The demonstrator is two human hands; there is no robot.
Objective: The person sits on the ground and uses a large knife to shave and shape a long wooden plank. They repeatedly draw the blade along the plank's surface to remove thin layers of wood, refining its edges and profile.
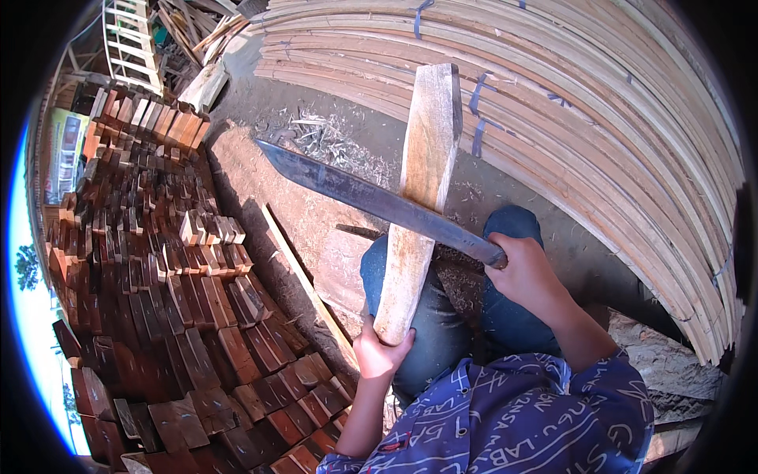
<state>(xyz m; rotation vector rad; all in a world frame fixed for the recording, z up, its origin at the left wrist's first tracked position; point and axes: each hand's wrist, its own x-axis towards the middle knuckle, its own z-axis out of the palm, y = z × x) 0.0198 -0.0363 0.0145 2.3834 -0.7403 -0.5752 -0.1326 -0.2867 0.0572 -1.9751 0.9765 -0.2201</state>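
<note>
My left hand [380, 353] grips the near end of a pale, roughly shaped piece of wood [424, 162], which points away from me over my left thigh. In my right hand [523, 267] is the handle end of a machete [355, 193] with a long, dark blade. The blade lies crosswise over the middle of the wood, its tip out to the far left. Whether the blade touches the wood or hovers just above it, I cannot tell. Fingers of both hands are wrapped round what they hold.
Stacked reddish-brown wood blocks [181, 316] fill the left side. Long pale strips in tied bundles [553, 110] run along the far and right sides. Wood shavings [347, 150] lie on the ground ahead, and a thin batten [304, 276] rests beside the stack. A wooden ladder [130, 43] stands far left.
</note>
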